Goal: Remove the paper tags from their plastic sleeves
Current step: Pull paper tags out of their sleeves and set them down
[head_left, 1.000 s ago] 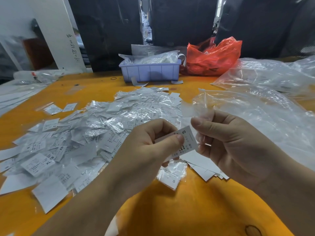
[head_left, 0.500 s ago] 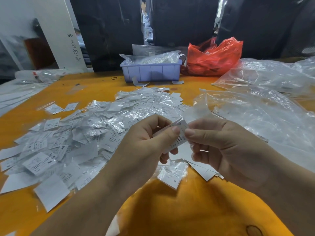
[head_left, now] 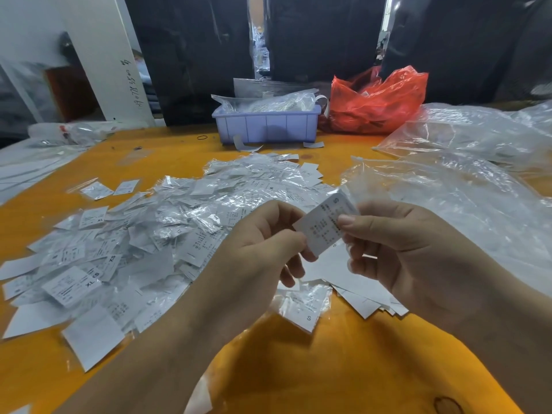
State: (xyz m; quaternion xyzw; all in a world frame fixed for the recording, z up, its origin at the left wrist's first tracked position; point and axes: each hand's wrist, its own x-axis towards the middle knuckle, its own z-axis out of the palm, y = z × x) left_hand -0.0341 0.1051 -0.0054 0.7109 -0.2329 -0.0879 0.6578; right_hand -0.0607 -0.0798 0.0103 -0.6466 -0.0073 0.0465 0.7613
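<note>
A white paper tag (head_left: 324, 225) marked S, in a clear plastic sleeve, is held above the orange table (head_left: 328, 369). My left hand (head_left: 263, 252) pinches its lower left corner between thumb and fingers. My right hand (head_left: 400, 249) pinches its right edge with the thumb on top. A big heap of sleeved tags (head_left: 143, 240) covers the table to the left. A small stack of bare paper tags (head_left: 367, 297) lies under my right hand, partly hidden. One sleeved tag (head_left: 301, 306) lies just below my hands.
A lilac plastic bin (head_left: 265, 127) with bagged items stands at the back. A red plastic bag (head_left: 376, 100) sits to its right. Large clear plastic bags (head_left: 466, 186) fill the right side. A white board (head_left: 98, 55) leans at the back left.
Both hands closed in on the tag and now hold it between them. The tag has turned and risen slightly, its S end pointing up and right.
</note>
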